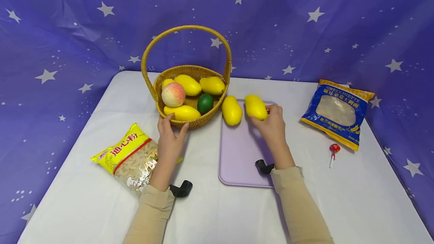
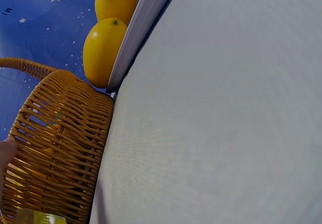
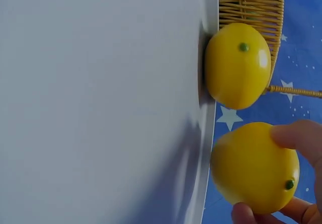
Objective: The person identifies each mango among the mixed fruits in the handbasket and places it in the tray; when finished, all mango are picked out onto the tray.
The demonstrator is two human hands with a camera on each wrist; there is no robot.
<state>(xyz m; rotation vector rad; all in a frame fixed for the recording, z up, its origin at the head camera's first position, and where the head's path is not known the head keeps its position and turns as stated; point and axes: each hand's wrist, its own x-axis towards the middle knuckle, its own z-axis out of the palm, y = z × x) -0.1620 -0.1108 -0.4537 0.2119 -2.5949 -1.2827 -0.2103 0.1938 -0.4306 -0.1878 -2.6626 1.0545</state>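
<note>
My right hand (image 1: 271,125) grips a yellow mango (image 1: 255,107) between thumb and fingers at the far side of the lilac tray (image 1: 242,161). Another mango (image 1: 232,110) lies to its left at the tray's far left corner, close to the basket. The left hand (image 1: 171,140) holds the front rim of the wicker basket (image 1: 194,123), with a finger over the rim and the thumb outside; in the left wrist view only a fingertip (image 2: 7,151) shows there. Inside the basket are several mangoes (image 1: 211,85), a peach (image 1: 173,94) and a dark green egg-shaped fruit (image 1: 205,103).
Partly under the left forearm lies a yellow-topped pasta bag (image 1: 135,157). At the right are a blue orecchiette bag (image 1: 337,112) and a red lollipop (image 1: 334,148). The basket's tall handle (image 1: 186,27) arches over it. A starry blue cloth (image 1: 271,29) hangs behind the white table (image 1: 200,214).
</note>
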